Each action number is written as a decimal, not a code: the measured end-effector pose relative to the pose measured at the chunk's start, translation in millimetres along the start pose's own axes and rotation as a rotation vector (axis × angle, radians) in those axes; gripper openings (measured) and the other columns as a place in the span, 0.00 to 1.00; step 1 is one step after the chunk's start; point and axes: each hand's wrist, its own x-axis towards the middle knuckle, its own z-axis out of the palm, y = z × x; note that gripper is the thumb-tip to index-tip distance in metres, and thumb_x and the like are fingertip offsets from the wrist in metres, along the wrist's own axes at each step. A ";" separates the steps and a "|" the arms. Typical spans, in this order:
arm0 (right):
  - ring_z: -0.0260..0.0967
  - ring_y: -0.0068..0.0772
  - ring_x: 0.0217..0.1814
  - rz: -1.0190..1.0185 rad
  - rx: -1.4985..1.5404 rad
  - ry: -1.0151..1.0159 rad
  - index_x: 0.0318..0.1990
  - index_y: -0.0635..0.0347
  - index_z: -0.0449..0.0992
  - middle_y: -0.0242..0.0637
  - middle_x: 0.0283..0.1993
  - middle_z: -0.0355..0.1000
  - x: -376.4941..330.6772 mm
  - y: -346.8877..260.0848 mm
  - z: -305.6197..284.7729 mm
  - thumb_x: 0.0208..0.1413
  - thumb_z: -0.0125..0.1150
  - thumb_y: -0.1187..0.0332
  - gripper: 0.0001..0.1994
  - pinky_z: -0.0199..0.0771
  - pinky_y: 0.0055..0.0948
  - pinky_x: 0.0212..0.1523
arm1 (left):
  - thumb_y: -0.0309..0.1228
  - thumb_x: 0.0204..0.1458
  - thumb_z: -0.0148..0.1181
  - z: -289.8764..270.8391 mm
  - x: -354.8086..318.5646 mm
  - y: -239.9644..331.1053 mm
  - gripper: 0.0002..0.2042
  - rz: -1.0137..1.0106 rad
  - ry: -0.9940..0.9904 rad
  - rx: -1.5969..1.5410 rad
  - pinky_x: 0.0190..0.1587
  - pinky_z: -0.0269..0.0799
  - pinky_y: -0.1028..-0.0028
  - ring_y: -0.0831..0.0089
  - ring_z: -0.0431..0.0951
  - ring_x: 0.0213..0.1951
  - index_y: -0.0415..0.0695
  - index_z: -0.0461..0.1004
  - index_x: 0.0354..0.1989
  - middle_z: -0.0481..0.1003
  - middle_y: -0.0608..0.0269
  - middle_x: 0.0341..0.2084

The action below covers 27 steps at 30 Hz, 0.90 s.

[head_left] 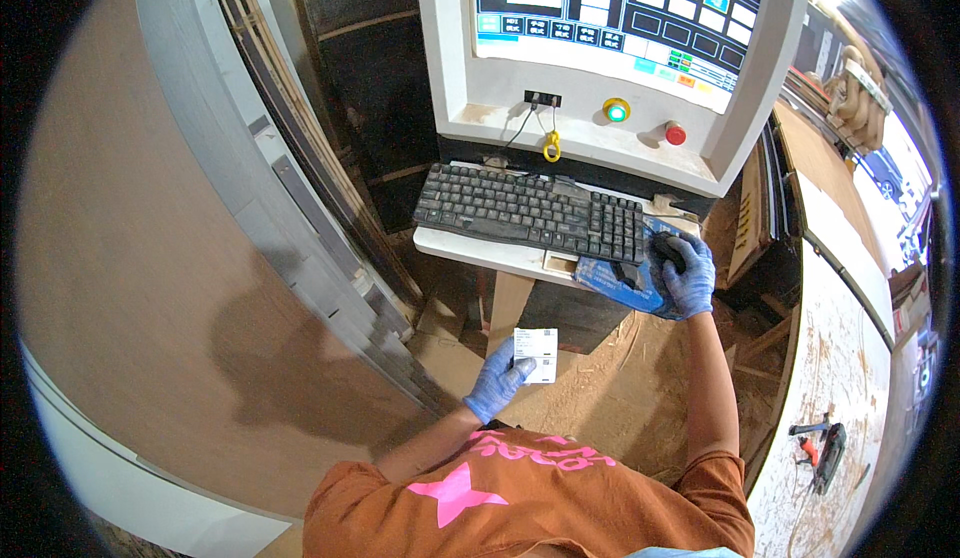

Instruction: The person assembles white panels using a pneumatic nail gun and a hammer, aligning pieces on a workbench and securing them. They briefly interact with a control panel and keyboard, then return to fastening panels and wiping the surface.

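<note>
In blue gloves, my left hand (497, 383) grips white printed labels (537, 343) by their left side, the thumb lying across the front. My right hand (690, 280) rests over a black computer mouse (664, 249) on a blue mouse pad (650, 293). Left of the mouse, a dusty black keyboard (530, 212) lies on the narrow white shelf (480, 248) of a machine console. Above it glows the console's screen (610, 33), filled with panels and buttons. Part of the mouse is hidden beneath my fingers.
Below the screen sit a lit green button (617, 111) and a red knob (675, 133). A yellow-handled key or drive (552, 146) hangs there. Large boards (150, 258) stand at the left. On the right bench (820, 378) lies a black and orange tool (826, 455). Sawdust covers the floor (600, 388).
</note>
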 end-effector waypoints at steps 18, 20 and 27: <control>0.65 0.51 0.53 0.001 0.009 0.009 0.42 0.52 0.77 0.43 0.50 0.71 -0.8 -1.3 -1.0 0.38 0.62 0.70 0.18 0.68 0.42 0.54 | 0.31 0.57 0.56 -6.1 -6.0 8.8 0.19 0.057 0.013 0.043 0.48 0.70 0.76 0.78 0.71 0.45 0.40 0.66 0.56 0.72 0.65 0.44; 0.65 0.51 0.53 0.001 0.008 0.017 0.42 0.51 0.77 0.42 0.50 0.71 0.1 -2.1 -1.3 0.39 0.62 0.70 0.17 0.68 0.42 0.54 | 0.30 0.57 0.56 -6.4 -7.1 8.3 0.19 0.014 0.024 0.006 0.47 0.70 0.76 0.78 0.71 0.45 0.40 0.66 0.56 0.72 0.66 0.44; 0.67 0.50 0.52 0.008 -0.008 0.026 0.41 0.51 0.77 0.41 0.49 0.72 0.0 -2.2 -1.4 0.38 0.62 0.71 0.17 0.68 0.42 0.54 | 0.30 0.57 0.56 -3.6 -7.5 10.7 0.18 0.007 0.030 -0.033 0.46 0.71 0.77 0.79 0.72 0.44 0.40 0.66 0.55 0.73 0.66 0.43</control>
